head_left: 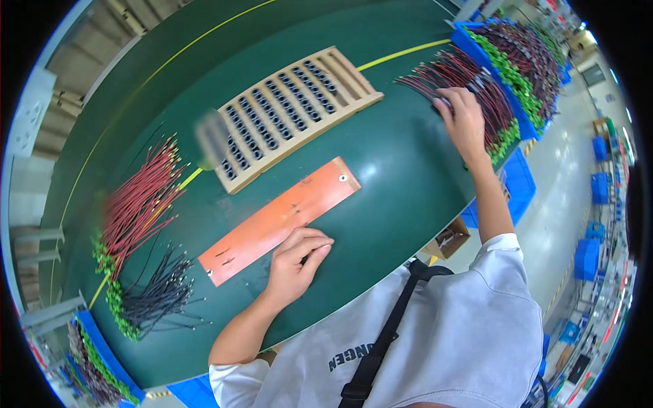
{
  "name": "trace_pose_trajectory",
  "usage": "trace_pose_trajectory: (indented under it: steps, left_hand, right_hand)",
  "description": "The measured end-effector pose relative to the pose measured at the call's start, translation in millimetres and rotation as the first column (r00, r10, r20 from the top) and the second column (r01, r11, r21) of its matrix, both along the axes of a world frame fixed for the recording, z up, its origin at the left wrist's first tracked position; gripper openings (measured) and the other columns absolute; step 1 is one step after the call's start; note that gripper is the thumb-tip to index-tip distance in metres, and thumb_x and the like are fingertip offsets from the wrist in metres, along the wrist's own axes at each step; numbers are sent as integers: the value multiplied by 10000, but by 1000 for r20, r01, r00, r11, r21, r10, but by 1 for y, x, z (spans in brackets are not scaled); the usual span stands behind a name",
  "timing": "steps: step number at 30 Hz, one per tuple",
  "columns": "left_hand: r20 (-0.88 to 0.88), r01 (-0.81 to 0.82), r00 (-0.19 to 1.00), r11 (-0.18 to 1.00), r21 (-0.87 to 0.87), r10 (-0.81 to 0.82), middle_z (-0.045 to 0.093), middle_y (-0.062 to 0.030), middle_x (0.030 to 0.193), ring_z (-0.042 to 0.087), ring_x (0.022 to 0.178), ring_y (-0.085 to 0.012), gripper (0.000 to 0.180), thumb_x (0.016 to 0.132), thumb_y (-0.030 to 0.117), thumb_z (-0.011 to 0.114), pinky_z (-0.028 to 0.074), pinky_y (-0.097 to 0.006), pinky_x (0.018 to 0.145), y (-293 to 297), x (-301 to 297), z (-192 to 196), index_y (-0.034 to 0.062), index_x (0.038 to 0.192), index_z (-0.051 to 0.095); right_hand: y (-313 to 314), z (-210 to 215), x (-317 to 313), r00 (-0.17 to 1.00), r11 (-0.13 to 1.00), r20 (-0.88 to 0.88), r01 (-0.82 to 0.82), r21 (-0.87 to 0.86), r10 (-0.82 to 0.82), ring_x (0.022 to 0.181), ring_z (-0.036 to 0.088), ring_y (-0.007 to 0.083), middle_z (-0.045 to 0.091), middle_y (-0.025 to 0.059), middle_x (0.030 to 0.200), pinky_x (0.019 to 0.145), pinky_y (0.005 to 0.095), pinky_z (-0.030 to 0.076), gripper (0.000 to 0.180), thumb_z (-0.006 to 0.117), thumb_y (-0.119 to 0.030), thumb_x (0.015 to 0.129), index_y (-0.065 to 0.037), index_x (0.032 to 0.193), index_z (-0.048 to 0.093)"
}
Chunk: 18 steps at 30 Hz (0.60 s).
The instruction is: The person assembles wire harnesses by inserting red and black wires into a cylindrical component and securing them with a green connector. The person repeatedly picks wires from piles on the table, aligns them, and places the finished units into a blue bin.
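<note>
My right hand [464, 122] lies over a pile of dark red and black wires [449, 68] with green connectors at the right of the table. Its thumb and fingers close around wires near their free ends; how many cannot be made out. My left hand [299, 264] rests near the table's front edge, fingers curled and thumb close to the forefinger, with nothing showing between them. Just beyond it lies a flat orange strip [279, 221] with a small round fitting at each end. Farther back stands a pale wooden rack [272, 158] holding rows of black round parts.
At the left lie bundles of red wires [139, 204] and black wires [160, 292] with green connectors. Blue bins of wires stand at the far right [486, 58] and lower left [102, 347]. A blurred greyish shape [212, 139] covers the rack's left end. Yellow lines cross the green tabletop [394, 204].
</note>
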<state>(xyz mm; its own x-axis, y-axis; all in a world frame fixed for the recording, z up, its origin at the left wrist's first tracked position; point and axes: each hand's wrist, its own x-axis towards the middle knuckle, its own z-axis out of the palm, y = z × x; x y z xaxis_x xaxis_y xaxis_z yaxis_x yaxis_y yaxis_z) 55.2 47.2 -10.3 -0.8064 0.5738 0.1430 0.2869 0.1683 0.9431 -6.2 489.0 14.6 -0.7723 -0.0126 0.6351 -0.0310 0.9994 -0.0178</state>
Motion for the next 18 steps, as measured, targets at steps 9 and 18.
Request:
trace_pose_trajectory:
  steps: [9, 18]
  left_hand:
    - [-138, -20, 990, 997, 73, 30, 689, -103, 1071, 686, 988, -247, 143, 954, 60, 717, 556, -365, 875, -10, 2, -10, -9, 1076, 748]
    - [-694, -507, 680, 836, -211, 237, 699, -82, 974, 681, 907, -308, 143, 881, 9, 668, 574, -406, 814, -133, 2, 44, 46, 1001, 737]
  right_hand:
    - [-137, -18, -118, 918, 895, 175, -280, -346, 355, 983, 667, 411, 700, 233, 1037, 871, 463, 532, 312, 698, -256, 943, 27, 1073, 715]
    - [-103, -77, -134, 970, 660, 33, -138, -738, 239, 790, 648, 155, 681, 100, 890, 739, 308, 530, 418, 602, -346, 1072, 47, 1212, 622]
